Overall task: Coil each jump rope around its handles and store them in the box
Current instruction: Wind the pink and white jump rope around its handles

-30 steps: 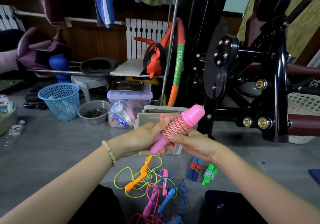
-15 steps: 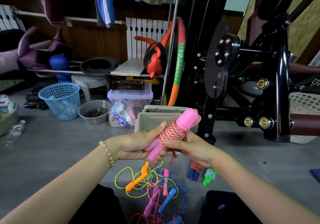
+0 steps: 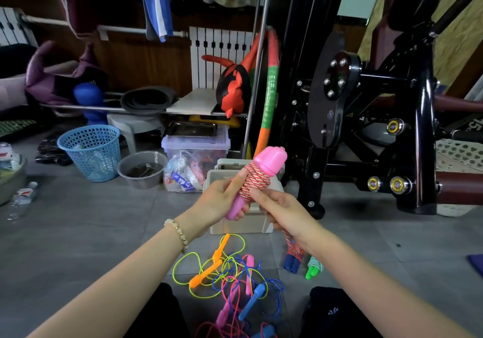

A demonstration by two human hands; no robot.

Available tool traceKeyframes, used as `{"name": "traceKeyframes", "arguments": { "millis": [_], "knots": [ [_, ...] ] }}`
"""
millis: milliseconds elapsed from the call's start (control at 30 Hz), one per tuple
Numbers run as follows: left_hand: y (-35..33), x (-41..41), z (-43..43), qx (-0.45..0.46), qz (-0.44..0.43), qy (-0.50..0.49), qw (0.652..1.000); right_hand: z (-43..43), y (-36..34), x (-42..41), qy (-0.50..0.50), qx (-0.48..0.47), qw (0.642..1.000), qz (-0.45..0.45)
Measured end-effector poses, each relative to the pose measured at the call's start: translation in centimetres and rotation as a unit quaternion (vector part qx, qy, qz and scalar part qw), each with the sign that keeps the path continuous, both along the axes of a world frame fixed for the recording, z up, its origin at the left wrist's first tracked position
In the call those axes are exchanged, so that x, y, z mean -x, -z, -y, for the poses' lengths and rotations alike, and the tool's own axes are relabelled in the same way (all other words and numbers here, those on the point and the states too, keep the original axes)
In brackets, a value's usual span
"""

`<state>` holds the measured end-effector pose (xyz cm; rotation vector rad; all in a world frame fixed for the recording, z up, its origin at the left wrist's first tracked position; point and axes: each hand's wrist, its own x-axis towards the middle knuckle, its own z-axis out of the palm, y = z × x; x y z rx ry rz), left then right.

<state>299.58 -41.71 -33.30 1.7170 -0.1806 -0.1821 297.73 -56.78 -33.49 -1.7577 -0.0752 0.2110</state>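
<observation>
A big black gym machine (image 3: 366, 107) fills the far right. The pale box (image 3: 243, 224) stands on the floor in the middle, just behind the hands. The hands hide much of it, so its inside cannot be seen. Near the bottom lies a messy pile of loose jump ropes (image 3: 230, 280) in yellow, blue and pink. The bottom edge cuts some of it off.

The left hand (image 3: 222, 203) has its fingers curled round the low end of the pink jump rope (image 3: 257, 181). Its thumb lies up along the red and white cord. The rope is up in the air in front of the box, tilted, with its fat pink top up and to the right. The cord is wound tight round the middle of the handles. The right hand (image 3: 283, 208) is at the low right side of the wound cord. Its thumb presses on the cord and its fingers curl under, so it seems to pinch the cord, but the fingertips are hidden.

Right of the pile, a blue-handled rope (image 3: 292, 262) and a green-handled rope (image 3: 313, 271) lie wound up on the floor. The right arm covers part of both. A bit of red and white cord shows under the right wrist, and it is hard to tell which rope it belongs to. A bead bracelet (image 3: 180, 234) sits on the left wrist.
</observation>
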Motion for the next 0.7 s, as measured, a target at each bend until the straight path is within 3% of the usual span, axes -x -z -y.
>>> {"name": "traceKeyframes", "arguments": {
  "millis": [67, 133, 200, 267, 367, 467, 567, 700],
  "knots": [
    [0.5, -0.3, 0.5, 0.046, -0.028, -0.021, 0.998, -0.2, 0.2, -0.1, 0.067, -0.009, 0.997, 0.035],
    [0.4, -0.6, 1.0, 0.153, -0.088, -0.021, 0.984, -0.3, 0.0, -0.1, 0.095, -0.033, 0.994, 0.041],
    [0.1, -1.0, 1.2, 0.293, -0.16, 0.007, 0.943, -0.4, -0.1, -0.2, 0.094, -0.028, 0.995, 0.036],
    [-0.1, -1.3, 0.9, 0.364, -0.196, 0.017, 0.911, -0.4, 0.2, -0.3, 0.088, -0.008, 0.995, 0.05],
    [0.7, -1.7, 0.5, 0.304, -0.175, -0.009, 0.937, 0.0, 0.1, -0.4, 0.05, 0.043, 0.997, 0.032],
    [0.9, -1.5, 0.1, 0.138, -0.113, -0.068, 0.982, 0.2, -1.1, -0.4, -0.016, 0.109, 0.994, -0.006],
    [0.8, -1.2, 0.4, 0.034, -0.027, -0.112, 0.993, -0.4, -1.8, -0.1, -0.009, 0.165, 0.985, 0.058],
    [0.8, -0.7, 1.1, -0.033, 0.11, -0.125, 0.985, -1.2, -2.3, 0.3, 0.019, 0.09, 0.996, 0.007]
  ]
}}
